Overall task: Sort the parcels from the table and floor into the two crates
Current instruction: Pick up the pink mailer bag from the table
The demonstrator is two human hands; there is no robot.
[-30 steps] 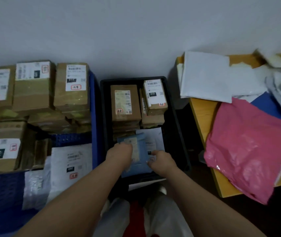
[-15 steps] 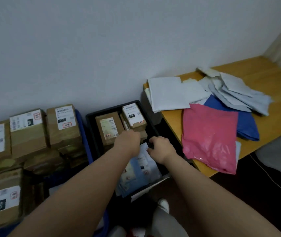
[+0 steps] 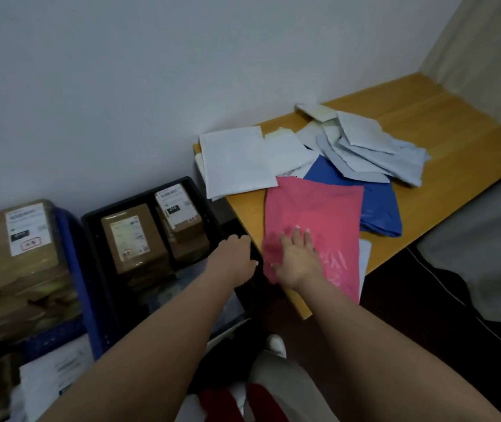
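1. Right hand (image 3: 296, 257): fingers (image 3: 297, 237) straight and spread, lying flat on the near end of the pink plastic mailer bag (image 3: 313, 226). Nothing gripped. My guess is that the flat palm is there to pin or drag the slippery bag toward the edge for pickup.
2. Left hand (image 3: 234, 257): fingers loosely curled, holding nothing, over the right rim of the black plastic crate (image 3: 97, 220), at 9 o'clock of the right hand.
3. The pink bag overhangs the front edge of the wooden counter (image 3: 444, 123), so it should slide off easily.
4. At 1 o'clock of it: blue plastic mailer (image 3: 377, 208), partly tucked under it; beyond that, a loose heap of white and grey mailers (image 3: 365, 147), overlapping.
5. Black crate holds brown cardboard boxes (image 3: 133, 236) with labels; the blue plastic crate (image 3: 74, 269) at 9 o'clock is stacked high.
6. Obstacles: the counter corner sits close to the black crate, leaving a narrow gap.
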